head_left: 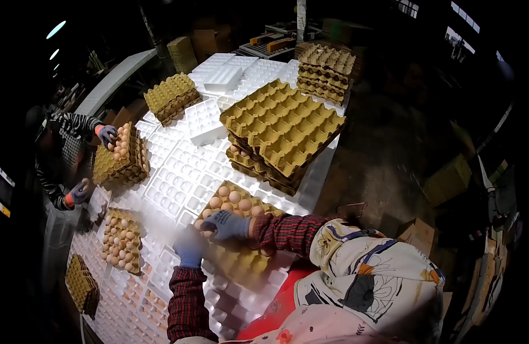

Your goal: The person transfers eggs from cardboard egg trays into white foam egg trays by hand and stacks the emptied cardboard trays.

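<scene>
My right hand (229,225), in a grey-blue glove, is over a brown egg tray (250,261) in front of me. Its fingers curl down around an egg (207,233) at the tray's left side. Several more eggs (234,196) sit in the rows beyond this hand, while the near cups show no eggs. Beside the tray's left edge is my left hand (190,246), gloved alike and smeared by motion. Whether it holds anything is hidden. White foam egg trays (168,190) with moulded cups spread under and around both hands.
Stacked brown trays (281,123) rise just beyond, with another stack (326,71) behind. A co-worker's gloved hand (106,135) is at eggs on a left-hand stack (118,163). A tray of eggs (122,239) lies nearer. Cardboard boxes (416,235) stand at right.
</scene>
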A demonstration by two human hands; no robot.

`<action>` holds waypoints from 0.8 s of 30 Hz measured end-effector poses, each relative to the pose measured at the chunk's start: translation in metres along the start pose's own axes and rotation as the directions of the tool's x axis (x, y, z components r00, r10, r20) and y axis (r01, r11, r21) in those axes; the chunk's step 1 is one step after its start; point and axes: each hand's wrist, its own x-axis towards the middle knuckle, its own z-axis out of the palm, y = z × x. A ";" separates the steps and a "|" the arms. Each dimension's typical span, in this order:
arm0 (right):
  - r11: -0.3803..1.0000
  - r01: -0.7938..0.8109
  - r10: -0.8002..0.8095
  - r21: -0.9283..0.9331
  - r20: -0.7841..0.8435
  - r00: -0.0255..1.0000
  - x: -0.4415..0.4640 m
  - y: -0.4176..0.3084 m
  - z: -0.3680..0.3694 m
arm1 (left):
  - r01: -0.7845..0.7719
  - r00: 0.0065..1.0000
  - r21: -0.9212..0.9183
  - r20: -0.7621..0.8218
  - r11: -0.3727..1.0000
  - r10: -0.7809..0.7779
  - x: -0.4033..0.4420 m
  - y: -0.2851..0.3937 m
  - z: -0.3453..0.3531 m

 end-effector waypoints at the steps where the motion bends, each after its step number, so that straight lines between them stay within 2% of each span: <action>1: 0.847 0.073 0.001 0.526 -0.139 0.990 -0.012 0.015 -0.006 | -0.003 0.997 0.041 -0.075 0.999 0.006 0.002 -0.005 0.009; 2: 0.783 0.042 0.154 0.620 -0.259 0.953 -0.027 0.019 -0.007 | -0.109 0.979 -0.049 -0.178 0.993 0.099 0.003 -0.024 0.021; 3: 0.049 -0.305 0.431 0.951 0.255 0.865 -0.056 -0.034 -0.074 | -0.114 0.974 -0.364 -0.225 0.924 0.032 0.005 -0.046 0.035; 4: -0.085 -0.288 0.375 0.954 0.298 0.878 -0.072 -0.036 -0.091 | -0.139 0.975 -0.750 -0.218 0.647 -0.044 0.005 -0.066 0.049; 5: -0.094 -0.176 0.392 0.980 0.199 0.898 -0.090 -0.008 -0.083 | -0.005 0.995 -0.943 -0.039 0.333 -0.096 -0.002 -0.074 0.038; 6: 0.439 -0.004 0.215 0.898 -0.101 0.971 -0.108 0.021 -0.077 | 0.003 0.996 -0.998 0.008 -0.066 -0.089 -0.017 -0.078 0.031; 7: 0.604 -0.055 0.186 0.795 -0.073 0.980 -0.115 0.029 -0.085 | -0.040 0.998 -0.887 -0.009 -0.460 -0.069 -0.016 -0.071 0.021; 8: 0.748 -0.088 0.156 0.658 -0.045 0.987 -0.123 0.038 -0.094 | -0.021 0.999 -0.894 -0.005 -0.448 -0.037 -0.014 -0.067 0.009; 9: 0.568 -0.448 0.396 0.690 0.249 0.884 -0.129 0.025 -0.098 | -0.001 1.000 -0.902 0.004 -0.433 -0.010 -0.015 -0.065 0.001; 10: 0.911 -0.224 0.186 0.345 0.140 0.973 -0.135 0.027 -0.083 | 0.104 0.995 -0.895 0.096 -0.433 0.041 -0.007 -0.063 -0.004; 11: 0.999 -0.049 0.047 0.020 0.121 0.992 -0.135 -0.001 -0.084 | -0.014 0.998 -0.997 -0.009 0.079 0.064 0.007 -0.069 0.004; 12: 0.973 0.008 0.033 -0.232 0.172 0.985 -0.140 -0.011 -0.069 | 0.070 0.997 -0.943 0.075 0.324 0.004 0.017 -0.055 0.003; 13: 0.881 0.070 0.038 -0.468 0.216 0.976 -0.144 -0.017 -0.054 | -0.124 0.986 -0.533 -0.160 0.837 0.043 0.021 -0.040 0.000; 14: 0.803 0.110 0.018 -0.586 0.208 0.978 -0.146 -0.014 -0.037 | -0.043 0.990 -0.163 -0.142 0.986 0.020 0.023 -0.020 -0.001; 15: 0.707 0.145 -0.001 -0.692 0.203 0.979 -0.147 -0.011 -0.025 | -0.027 0.990 -0.165 -0.144 0.986 0.003 0.026 -0.004 -0.001; 17: 0.697 0.163 0.001 -0.698 0.229 0.973 -0.141 -0.011 -0.026 | 0.080 0.996 0.138 0.025 0.987 -0.084 0.034 0.012 0.004; 19: 0.849 0.143 -0.025 -0.508 0.231 0.973 -0.137 -0.011 -0.042 | -0.011 0.995 0.122 0.096 0.992 -0.001 0.038 0.005 0.000; 20: 0.904 0.058 0.031 -0.424 0.201 0.979 -0.131 -0.017 -0.053 | 0.008 0.998 -0.114 0.056 0.994 -0.002 0.038 -0.009 0.002; 21: 0.959 0.001 0.037 -0.284 0.129 0.991 -0.128 -0.018 -0.058 | -0.034 0.994 -0.337 -0.107 0.941 -0.002 0.029 -0.028 0.008; 22: 0.997 -0.069 0.072 -0.044 0.067 0.995 -0.128 -0.020 -0.060 | -0.118 0.983 -0.518 -0.185 0.847 0.024 0.015 -0.045 0.001; 23: 0.970 -0.132 0.129 0.203 0.030 0.991 -0.126 -0.024 -0.056 | -0.089 0.981 -0.804 -0.172 0.588 -0.086 -0.003 -0.062 0.008; 24: 0.907 -0.160 0.133 0.389 0.097 0.986 -0.126 -0.036 -0.043 | 0.045 0.989 -0.906 -0.019 0.420 -0.146 -0.039 -0.070 -0.008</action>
